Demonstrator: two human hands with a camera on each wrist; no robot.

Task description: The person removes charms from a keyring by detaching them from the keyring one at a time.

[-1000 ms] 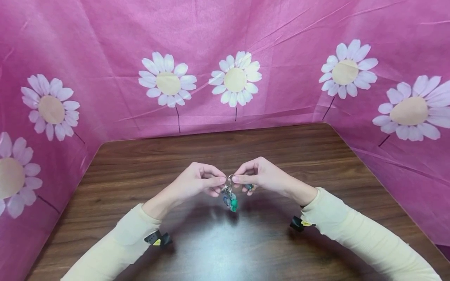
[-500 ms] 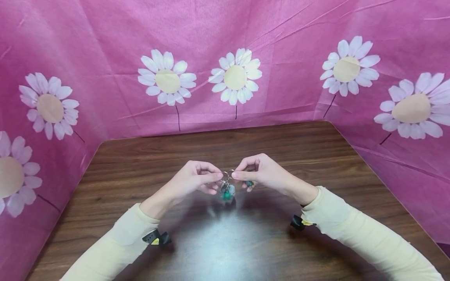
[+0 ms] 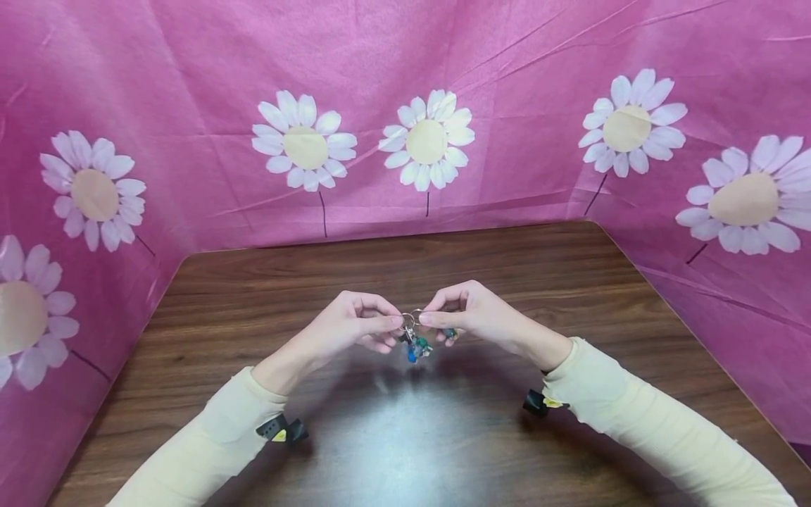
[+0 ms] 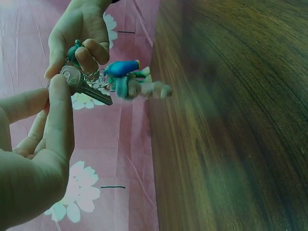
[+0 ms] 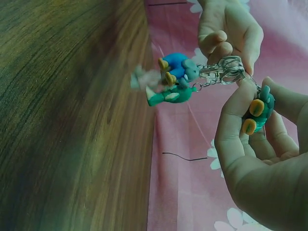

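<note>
Left hand [image 3: 355, 325], right hand [image 3: 478, 314]: I am pinching key rings [image 5: 232, 68] above the bench [image 3: 405, 443], inside its far edge; a slackening pinch could be dropping the charms [image 3: 418, 348].

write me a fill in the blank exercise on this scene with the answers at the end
Of the left hand and right hand pinching the metal rings, the one nearest the green charm hanging apart from the cluster is the ____.
The cloth behind the table is coloured ____.
The flowers on it have petals coloured ____.

Missing words: right; pink; white.
</note>
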